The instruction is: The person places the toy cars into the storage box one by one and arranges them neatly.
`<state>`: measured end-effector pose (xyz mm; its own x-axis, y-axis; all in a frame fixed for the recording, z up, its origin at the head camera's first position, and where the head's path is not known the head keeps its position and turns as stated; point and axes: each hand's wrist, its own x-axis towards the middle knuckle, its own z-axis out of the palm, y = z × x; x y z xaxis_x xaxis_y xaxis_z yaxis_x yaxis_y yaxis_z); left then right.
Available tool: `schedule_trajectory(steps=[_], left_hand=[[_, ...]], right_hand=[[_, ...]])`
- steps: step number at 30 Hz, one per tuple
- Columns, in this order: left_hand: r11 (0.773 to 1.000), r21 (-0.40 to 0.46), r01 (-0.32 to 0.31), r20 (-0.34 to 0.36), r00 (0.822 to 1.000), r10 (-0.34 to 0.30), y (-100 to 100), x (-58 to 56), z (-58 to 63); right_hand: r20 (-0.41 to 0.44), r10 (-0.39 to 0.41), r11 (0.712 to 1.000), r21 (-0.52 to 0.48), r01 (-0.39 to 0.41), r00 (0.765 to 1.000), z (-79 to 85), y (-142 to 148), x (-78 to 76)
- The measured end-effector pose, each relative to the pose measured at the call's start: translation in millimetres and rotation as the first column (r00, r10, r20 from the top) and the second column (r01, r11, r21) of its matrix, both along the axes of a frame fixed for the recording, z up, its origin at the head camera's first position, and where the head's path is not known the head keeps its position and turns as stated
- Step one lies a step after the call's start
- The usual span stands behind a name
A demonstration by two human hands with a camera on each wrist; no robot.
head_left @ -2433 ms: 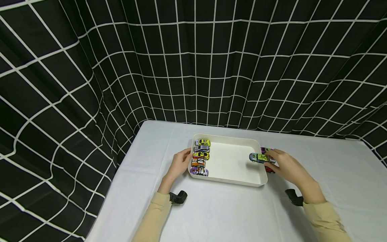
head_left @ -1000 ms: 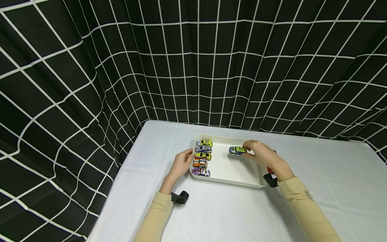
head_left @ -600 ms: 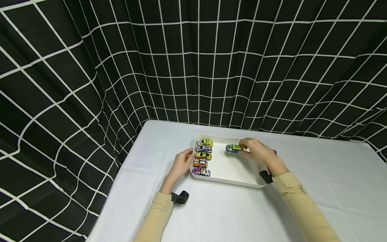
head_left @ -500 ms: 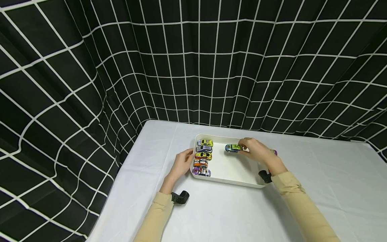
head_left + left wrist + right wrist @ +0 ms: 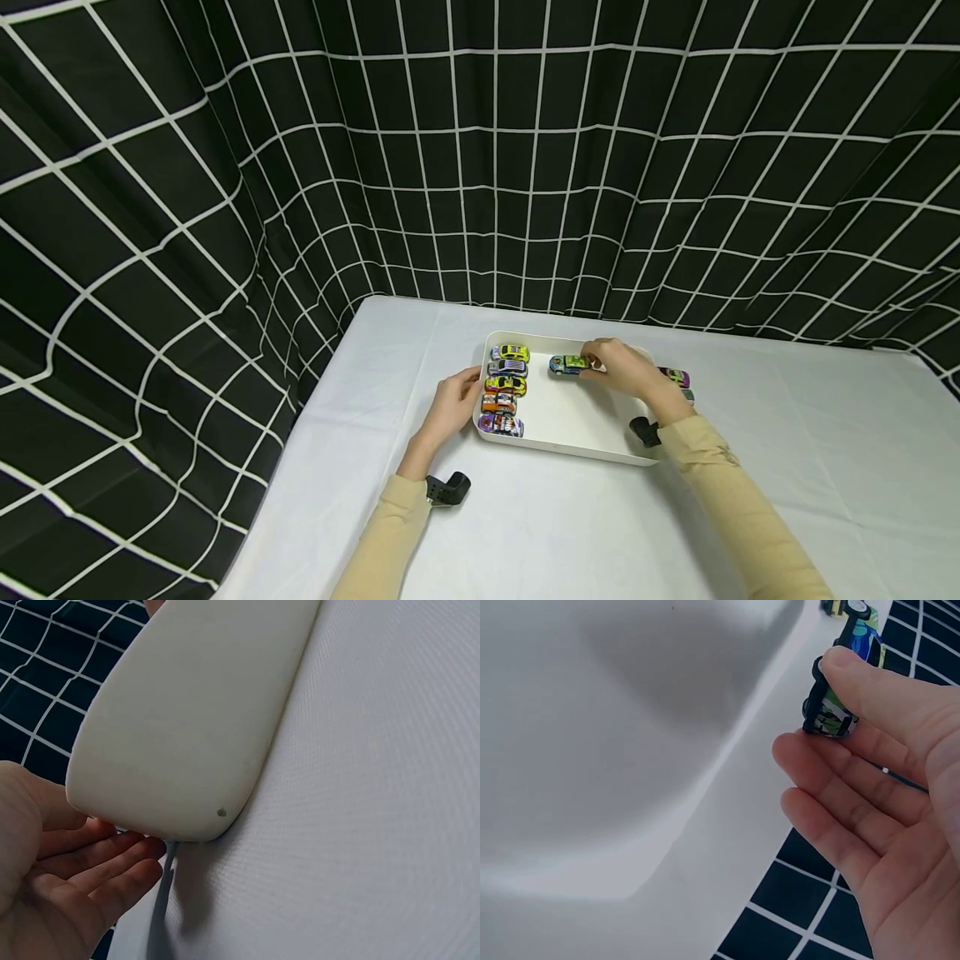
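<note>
Between thumb and fingers, my right hand pinches a green and blue toy car over the back part of a white tray. The right wrist view shows the car tilted, wheels toward the camera, with the thumb on one side; the lower fingers hold nothing. My left hand touches the tray's left end from outside. Its fingers are extended against the tray wall in the left wrist view. Along the tray's left side, several toy cars stand in a column.
Just right of the tray, a purple and green toy car lies on the white-covered table, with part of another car showing beside my right forearm. A black curtain with white grid lines hangs behind and at the left.
My right hand has carried the green and blue car leftward from the tray's right edge to its back middle. More of the purple car at the right now shows. The left hand stays against the tray.
</note>
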<state>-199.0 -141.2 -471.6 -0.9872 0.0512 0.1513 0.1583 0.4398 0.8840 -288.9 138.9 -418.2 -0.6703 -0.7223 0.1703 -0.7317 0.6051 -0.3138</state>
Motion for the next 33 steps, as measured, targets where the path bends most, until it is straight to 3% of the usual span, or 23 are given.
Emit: schedule_trajectory(steps=[16, 33], left_hand=[[1.0, 0.0, -0.002, -0.015, 1.0, 0.002, -1, -0.8, -0.1], [1.0, -0.006, -0.005, -0.012, 1.0, 0.005, 0, -0.2, 1.9]], right_hand=[[0.001, -0.01, 1.0, 0.003, 0.01, 1.0, -6.4, -13, -7.4], [-0.018, -0.095, 0.995, 0.01, 0.095, 0.995, -16.4, -24, -12.5]])
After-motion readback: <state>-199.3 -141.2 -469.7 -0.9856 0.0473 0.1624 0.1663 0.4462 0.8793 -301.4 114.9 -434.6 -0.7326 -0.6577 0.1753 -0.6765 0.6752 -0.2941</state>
